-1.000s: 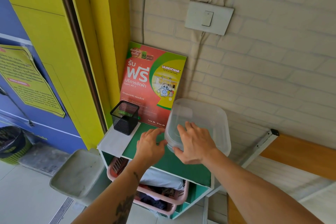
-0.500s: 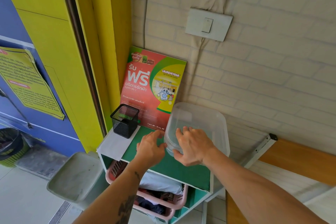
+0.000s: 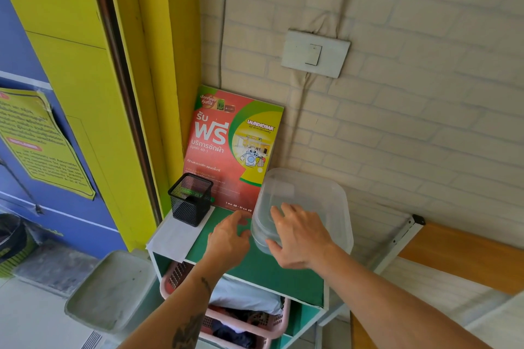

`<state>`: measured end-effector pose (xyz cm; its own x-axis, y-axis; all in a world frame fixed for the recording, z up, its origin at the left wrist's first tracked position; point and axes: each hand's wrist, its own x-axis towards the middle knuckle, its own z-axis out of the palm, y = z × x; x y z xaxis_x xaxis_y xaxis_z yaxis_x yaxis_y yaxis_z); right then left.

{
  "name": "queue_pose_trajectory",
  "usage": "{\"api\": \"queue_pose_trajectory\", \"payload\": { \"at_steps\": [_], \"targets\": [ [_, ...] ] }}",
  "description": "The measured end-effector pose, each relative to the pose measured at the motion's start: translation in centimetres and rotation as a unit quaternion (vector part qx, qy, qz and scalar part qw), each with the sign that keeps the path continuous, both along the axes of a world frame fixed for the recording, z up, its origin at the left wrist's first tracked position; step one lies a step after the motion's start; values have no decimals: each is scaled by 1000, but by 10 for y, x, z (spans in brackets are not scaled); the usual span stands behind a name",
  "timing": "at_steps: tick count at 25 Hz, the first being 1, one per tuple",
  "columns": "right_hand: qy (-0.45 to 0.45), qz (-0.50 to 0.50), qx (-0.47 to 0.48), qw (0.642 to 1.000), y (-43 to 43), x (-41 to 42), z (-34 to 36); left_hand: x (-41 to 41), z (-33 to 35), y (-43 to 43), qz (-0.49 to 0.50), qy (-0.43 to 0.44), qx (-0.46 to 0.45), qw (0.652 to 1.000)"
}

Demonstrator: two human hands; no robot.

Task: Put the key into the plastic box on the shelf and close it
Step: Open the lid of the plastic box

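Green-topped white shelf unit (image 3: pixel 263 269) carries the clear rectangular plastic box (image 3: pixel 306 204) at its back right, against the wall. Lid looks seated; no key visible. Right hand (image 3: pixel 300 238) lies flat on the lid, fingers spread, likely pressing it shut. Left hand (image 3: pixel 229 238) braces the box's near-left corner, fingers loosely curled, holding nothing.

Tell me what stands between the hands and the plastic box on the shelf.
Nothing visible. The right hand already rests on the plastic box, and the left hand is at its left edge. The mesh cup stands off to the left.
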<state>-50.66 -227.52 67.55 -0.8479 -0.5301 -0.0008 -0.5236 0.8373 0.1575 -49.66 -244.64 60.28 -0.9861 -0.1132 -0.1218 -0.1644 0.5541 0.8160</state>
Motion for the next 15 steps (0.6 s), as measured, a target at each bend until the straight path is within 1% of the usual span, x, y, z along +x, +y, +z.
{"api": "queue_pose_trajectory", "payload": {
  "at_steps": [2, 5, 7, 9, 11, 13, 15],
  "targets": [
    [-14, -19, -28, 999, 2, 6, -6, -1, 2, -1, 31, 20, 42, 998],
    [-12, -62, -136, 989, 20, 8, -7, -7, 11, 2, 68, 61, 67, 994],
    [-15, -135, -217, 967, 43, 2, -7, -13, 21, 10, 60, 87, 71, 992],
    [-32, -233, -255, 938, 68, -5, -10, -17, 29, 20, 34, 105, 55, 992],
    [-65, -314, -282, 904, 86, -8, -15, -20, 32, 30, 3, 109, 15, 994],
    [-102, -350, -319, 875, 91, -7, -19, -22, 29, 38, -19, 88, -3, 996],
    [-130, -349, -354, 858, 88, -5, -22, -21, 24, 46, -30, 73, -2, 997]
  ]
}}
